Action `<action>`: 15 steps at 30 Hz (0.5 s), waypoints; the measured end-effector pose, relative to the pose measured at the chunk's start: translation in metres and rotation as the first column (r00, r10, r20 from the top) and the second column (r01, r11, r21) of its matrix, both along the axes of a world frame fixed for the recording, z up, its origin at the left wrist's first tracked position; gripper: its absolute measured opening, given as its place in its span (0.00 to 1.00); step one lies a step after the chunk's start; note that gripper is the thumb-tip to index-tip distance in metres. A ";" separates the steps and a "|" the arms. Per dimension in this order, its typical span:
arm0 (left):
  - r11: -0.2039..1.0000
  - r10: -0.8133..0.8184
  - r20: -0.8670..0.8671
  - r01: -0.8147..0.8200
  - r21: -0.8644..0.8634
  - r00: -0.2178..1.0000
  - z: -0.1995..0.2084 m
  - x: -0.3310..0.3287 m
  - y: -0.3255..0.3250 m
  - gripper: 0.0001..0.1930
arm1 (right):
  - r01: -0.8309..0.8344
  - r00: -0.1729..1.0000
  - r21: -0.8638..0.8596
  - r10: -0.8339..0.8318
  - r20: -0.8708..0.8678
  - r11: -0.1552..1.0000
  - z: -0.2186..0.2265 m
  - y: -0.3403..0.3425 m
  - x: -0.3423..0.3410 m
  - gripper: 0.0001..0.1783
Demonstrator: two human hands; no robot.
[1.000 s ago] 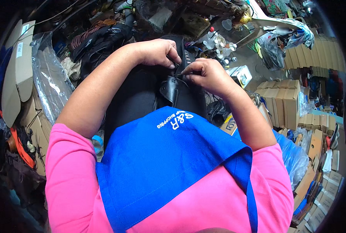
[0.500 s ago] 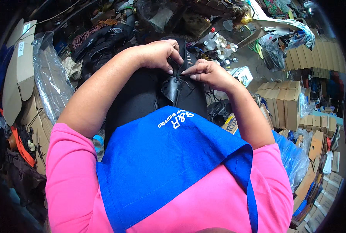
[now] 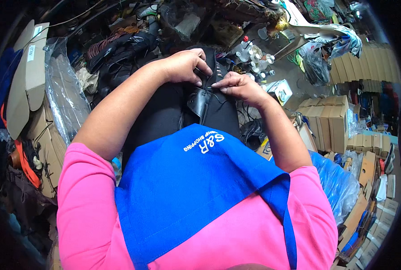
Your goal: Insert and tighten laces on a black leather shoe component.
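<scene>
A black leather shoe (image 3: 199, 104) rests between my thighs, its smooth leather end toward me and its sole edge, with a row of pale stitches, toward the far side. My left hand (image 3: 189, 65) bends over the shoe from the left, thumb and fingers closed on its upper edge. From the right, my right hand (image 3: 243, 88) pinches thumb to forefinger at the shoe's opening, on what looks like a thin dark cord. Its other end is hard to make out. Both sets of fingertips are close together, a small gap apart.
Small white-capped bottles (image 3: 256, 56) and a white box (image 3: 280, 91) stand beyond my right hand. Stacked cardboard cartons (image 3: 324, 119) and a blue plastic bag (image 3: 335, 182) lie at right. Clear plastic wrap (image 3: 67, 90) and a cardboard sheet (image 3: 31, 67) lean at left.
Both hands hold nearly the same places on the shoe. The right fingertips have shifted very slightly; the whole view has tilted a little.
</scene>
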State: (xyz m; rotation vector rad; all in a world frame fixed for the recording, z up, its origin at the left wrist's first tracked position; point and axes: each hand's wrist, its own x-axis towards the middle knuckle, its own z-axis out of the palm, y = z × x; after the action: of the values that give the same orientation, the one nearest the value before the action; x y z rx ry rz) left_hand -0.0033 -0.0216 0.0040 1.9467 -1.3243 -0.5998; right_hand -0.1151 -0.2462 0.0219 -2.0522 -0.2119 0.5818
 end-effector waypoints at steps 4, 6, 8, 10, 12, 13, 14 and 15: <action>0.998 0.054 0.041 -0.055 0.013 0.998 0.001 -0.008 -0.002 0.25 | 0.167 0.951 -0.065 -0.143 0.273 0.984 -0.009 0.027 -0.012 0.10; 0.987 0.162 0.083 -0.160 -0.029 0.983 0.006 -0.021 0.005 0.25 | 0.155 0.927 -0.129 -0.099 0.363 0.979 -0.004 0.035 -0.015 0.10; 0.930 0.365 0.202 -0.343 -0.136 0.909 0.020 -0.041 0.014 0.27 | 0.145 0.899 -0.233 -0.030 0.438 0.962 0.004 0.036 -0.018 0.09; 0.941 0.337 0.269 -0.332 -0.065 0.902 0.031 -0.055 0.041 0.26 | 0.150 0.902 -0.192 -0.055 0.428 0.970 0.007 0.034 -0.022 0.10; 0.945 0.306 0.330 -0.326 0.003 0.893 0.031 -0.055 0.059 0.25 | 0.137 0.919 -0.163 -0.064 0.389 0.977 0.008 0.032 -0.023 0.11; 0.952 0.247 0.332 -0.292 0.091 0.910 0.029 -0.055 0.065 0.21 | 0.138 0.925 -0.152 -0.073 0.372 0.979 0.008 0.032 -0.025 0.13; 0.950 0.188 0.328 -0.256 0.177 0.926 0.028 -0.055 0.070 0.18 | 0.125 0.915 -0.195 -0.038 0.401 0.973 0.011 0.033 -0.027 0.14; 0.951 0.180 0.330 -0.250 0.181 0.926 0.028 -0.053 0.074 0.18 | 0.116 0.903 -0.241 -0.001 0.430 0.964 0.014 0.033 -0.029 0.16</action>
State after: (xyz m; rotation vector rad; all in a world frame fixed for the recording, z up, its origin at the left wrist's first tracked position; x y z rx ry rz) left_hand -0.0559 0.0521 0.0323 2.4107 -1.2412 -0.3513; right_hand -0.1444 -0.2130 0.0362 -2.4207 -0.3426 0.1140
